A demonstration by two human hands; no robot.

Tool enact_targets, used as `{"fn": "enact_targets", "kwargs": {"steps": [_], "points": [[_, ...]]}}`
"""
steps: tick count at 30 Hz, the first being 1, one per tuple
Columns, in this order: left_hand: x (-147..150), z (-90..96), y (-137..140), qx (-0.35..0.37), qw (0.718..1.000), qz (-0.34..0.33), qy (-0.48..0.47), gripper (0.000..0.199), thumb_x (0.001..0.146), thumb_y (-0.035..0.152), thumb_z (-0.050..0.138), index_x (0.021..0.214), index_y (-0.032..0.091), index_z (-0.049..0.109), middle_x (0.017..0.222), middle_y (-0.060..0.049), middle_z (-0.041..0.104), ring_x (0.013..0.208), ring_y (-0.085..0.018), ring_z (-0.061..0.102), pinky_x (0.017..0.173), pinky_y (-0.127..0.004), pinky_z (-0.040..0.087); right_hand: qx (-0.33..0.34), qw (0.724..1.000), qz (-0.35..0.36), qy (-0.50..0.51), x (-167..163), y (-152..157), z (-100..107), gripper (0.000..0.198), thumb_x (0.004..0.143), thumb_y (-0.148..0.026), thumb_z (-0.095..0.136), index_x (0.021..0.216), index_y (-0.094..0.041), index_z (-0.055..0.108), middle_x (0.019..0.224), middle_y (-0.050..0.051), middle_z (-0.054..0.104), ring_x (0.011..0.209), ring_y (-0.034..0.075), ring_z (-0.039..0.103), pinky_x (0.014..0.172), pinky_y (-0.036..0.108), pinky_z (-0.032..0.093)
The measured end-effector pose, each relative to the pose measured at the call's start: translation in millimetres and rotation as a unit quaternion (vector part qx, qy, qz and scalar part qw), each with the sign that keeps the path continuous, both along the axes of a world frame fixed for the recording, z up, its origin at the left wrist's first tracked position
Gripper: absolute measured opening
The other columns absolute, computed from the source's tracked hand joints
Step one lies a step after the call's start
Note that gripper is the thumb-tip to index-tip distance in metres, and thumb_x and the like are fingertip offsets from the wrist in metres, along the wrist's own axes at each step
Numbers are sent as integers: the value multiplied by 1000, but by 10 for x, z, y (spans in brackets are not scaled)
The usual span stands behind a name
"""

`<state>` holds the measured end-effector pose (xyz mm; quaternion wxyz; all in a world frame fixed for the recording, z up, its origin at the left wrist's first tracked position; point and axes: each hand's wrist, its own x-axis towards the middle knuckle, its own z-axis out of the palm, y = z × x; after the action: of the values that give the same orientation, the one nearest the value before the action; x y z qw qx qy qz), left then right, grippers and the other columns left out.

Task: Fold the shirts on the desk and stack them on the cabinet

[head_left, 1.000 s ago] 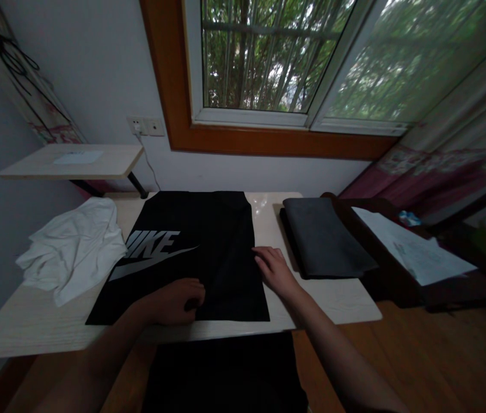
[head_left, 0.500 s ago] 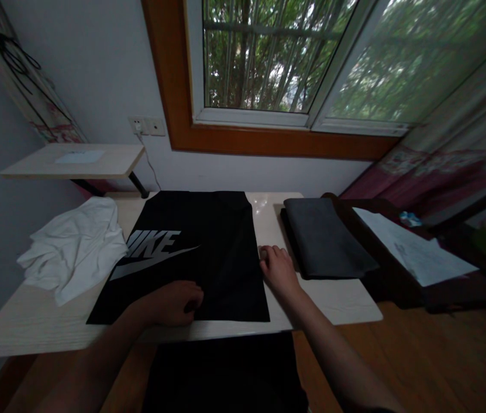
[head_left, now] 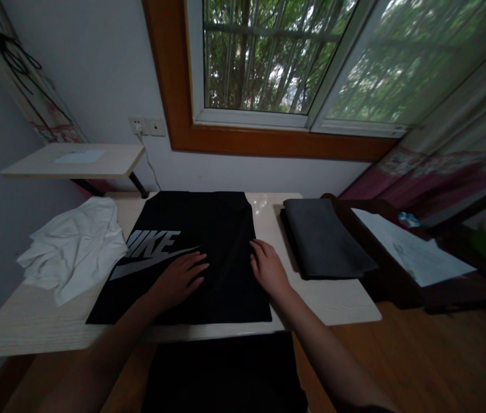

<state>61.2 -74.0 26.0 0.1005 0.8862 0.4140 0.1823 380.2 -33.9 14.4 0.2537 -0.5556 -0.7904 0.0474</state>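
A black garment (head_left: pixel 226 229), folded into a flat panel with a grey NIKE print and swoosh, lies on the pale wooden table (head_left: pixel 329 304) in front of me. Over its lower middle, by the tip of the swoosh, rests my left hand (head_left: pixel 181 279), fingers spread and nothing held. My right hand (head_left: pixel 267 267) lies at the garment's right edge, its fingertips on the cloth and fingers loosely apart. Whether the garment is a shirt or something else cannot be told from its folded form.
A crumpled white cloth (head_left: pixel 75 244) lies left of the garment. To the right sits a stack of folded dark grey cloth (head_left: pixel 326 238). Behind the white cloth stands a small raised shelf (head_left: pixel 118 160). Papers (head_left: pixel 415 249) rest on dark furniture at far right.
My left hand has moved forward and opened out over the garment. My right hand has shifted slightly left and forward onto its edge. The garment looks nearly unchanged.
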Motion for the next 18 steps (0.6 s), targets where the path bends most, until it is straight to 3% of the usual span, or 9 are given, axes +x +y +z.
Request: {"fn": "enact_targets", "kwargs": {"steps": [7, 12, 18], "points": [[-177, -325, 161, 40, 989, 116, 80, 51, 104, 40, 40, 154, 27, 39, 163, -7, 38, 152, -26, 31, 123, -55, 25, -4, 998, 32, -49, -313, -114, -138, 50, 102, -25, 41, 151, -17, 43, 157, 15, 44, 146, 30, 39, 119, 52, 36], [-286, -338, 107, 48, 981, 153, 106, 52, 103, 42, 41, 153, 27, 42, 164, -7, 34, 153, -29, 27, 123, -58, 21, 2, 997, -6, -80, -48, -137, -229, 49, 104, -29, 37, 153, -22, 42, 161, 12, 40, 150, 31, 33, 120, 61, 27], [-322, -314, 12, 53, 982, 136, 121, 58, 101, 46, 44, 157, 31, 35, 166, -7, 29, 154, -32, 22, 123, -61, 17, -4, 993, -24, -111, 242, -153, -248, 51, 105, -30, 35, 155, -25, 38, 162, 7, 36, 152, 32, 29, 119, 64, 25]]}}
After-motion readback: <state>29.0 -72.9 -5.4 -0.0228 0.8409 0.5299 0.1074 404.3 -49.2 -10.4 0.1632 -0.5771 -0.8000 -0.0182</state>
